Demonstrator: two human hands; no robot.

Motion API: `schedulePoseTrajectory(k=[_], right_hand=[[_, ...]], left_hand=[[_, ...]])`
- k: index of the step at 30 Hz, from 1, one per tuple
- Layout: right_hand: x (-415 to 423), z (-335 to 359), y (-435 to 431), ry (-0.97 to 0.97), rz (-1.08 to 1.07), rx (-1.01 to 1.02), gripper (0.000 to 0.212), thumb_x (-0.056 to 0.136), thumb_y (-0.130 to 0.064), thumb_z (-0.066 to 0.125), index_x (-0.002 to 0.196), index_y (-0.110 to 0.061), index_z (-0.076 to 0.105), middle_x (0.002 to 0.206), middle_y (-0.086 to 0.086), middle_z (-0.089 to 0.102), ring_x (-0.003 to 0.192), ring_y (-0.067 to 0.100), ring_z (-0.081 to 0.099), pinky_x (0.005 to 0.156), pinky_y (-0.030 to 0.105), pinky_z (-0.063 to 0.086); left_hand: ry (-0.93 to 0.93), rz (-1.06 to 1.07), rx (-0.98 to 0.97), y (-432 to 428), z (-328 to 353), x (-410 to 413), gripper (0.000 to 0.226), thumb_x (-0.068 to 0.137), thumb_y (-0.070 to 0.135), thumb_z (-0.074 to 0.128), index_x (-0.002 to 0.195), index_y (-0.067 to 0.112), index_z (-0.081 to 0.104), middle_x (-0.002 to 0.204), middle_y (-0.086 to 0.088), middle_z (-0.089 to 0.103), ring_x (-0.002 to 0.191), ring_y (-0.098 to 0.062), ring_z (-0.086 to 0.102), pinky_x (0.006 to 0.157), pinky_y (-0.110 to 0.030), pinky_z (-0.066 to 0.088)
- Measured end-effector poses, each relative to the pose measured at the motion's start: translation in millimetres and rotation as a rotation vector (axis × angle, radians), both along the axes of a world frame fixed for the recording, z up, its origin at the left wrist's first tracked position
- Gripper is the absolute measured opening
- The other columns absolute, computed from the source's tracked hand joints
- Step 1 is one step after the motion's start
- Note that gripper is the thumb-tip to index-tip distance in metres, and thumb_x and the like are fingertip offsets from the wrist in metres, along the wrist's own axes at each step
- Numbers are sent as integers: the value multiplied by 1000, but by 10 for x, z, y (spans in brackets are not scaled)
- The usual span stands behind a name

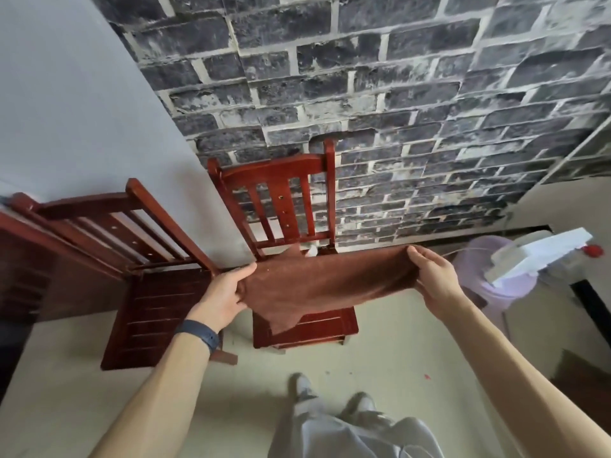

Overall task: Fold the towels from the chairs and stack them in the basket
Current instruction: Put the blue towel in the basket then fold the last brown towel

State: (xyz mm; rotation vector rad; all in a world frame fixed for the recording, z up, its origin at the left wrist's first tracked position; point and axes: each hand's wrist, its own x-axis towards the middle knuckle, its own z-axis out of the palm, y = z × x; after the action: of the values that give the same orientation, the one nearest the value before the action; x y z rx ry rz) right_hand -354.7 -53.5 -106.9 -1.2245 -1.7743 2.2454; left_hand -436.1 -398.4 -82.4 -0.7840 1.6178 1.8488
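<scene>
A brown towel (317, 285) hangs stretched between my two hands above the seat of the middle red wooden chair (284, 186). My left hand (224, 295) pinches its left edge, and my right hand (433, 279) grips its right edge. A corner of the towel droops down over the chair seat. A second red wooden chair (155, 309) stands to the left with a bare seat. A pale purple basket (486, 285) sits on the floor at the right, partly hidden by white foam pieces.
A brick-patterned wall rises behind the chairs. A dark red wooden table (20, 259) is at the far left. White foam pieces (542, 256) lie across the basket. My legs and shoes (330, 398) stand on the pale floor below.
</scene>
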Motion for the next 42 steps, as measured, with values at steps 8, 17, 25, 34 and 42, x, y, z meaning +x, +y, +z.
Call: schedulePoseTrajectory(k=[8, 17, 25, 34, 42], right_hand=[[-25, -51, 147, 31, -37, 42, 3, 91, -22, 70, 91, -19, 68, 91, 1, 67, 82, 16, 58, 74, 31, 47], [36, -191, 151, -88, 119, 480, 9, 87, -33, 73, 90, -25, 72, 89, 0, 71, 88, 19, 65, 86, 31, 51], [-120, -354, -7, -117, 108, 367, 12, 85, -26, 76, 83, -22, 65, 75, 1, 71, 72, 20, 68, 82, 43, 57], [178, -664, -514, -230, 355, 505, 35, 82, -7, 70, 108, -30, 72, 88, 0, 73, 73, 15, 65, 63, 21, 50], [402, -932, -849, -393, 489, 705, 18, 85, -23, 73, 101, -29, 78, 85, -1, 76, 66, 14, 64, 76, 31, 57]], left_hand=[[194, -71, -177, 24, 153, -55, 17, 88, 23, 74, 104, 16, 75, 111, -9, 75, 102, -24, 69, 97, -40, 51], [277, -17, -347, 11, 57, 119, 36, 86, 30, 77, 119, 18, 69, 95, 3, 70, 87, -12, 62, 86, -31, 45], [279, 93, -426, -145, -141, 188, 45, 82, 22, 81, 122, 5, 68, 108, -8, 68, 102, -21, 61, 88, -28, 46], [174, -208, -510, -729, -639, 432, 33, 77, 14, 83, 105, 30, 76, 110, -1, 70, 105, -21, 64, 90, -34, 53], [194, -682, -880, -1236, -1017, 577, 27, 84, 35, 76, 109, 29, 77, 110, 11, 74, 105, -8, 67, 92, -16, 48]])
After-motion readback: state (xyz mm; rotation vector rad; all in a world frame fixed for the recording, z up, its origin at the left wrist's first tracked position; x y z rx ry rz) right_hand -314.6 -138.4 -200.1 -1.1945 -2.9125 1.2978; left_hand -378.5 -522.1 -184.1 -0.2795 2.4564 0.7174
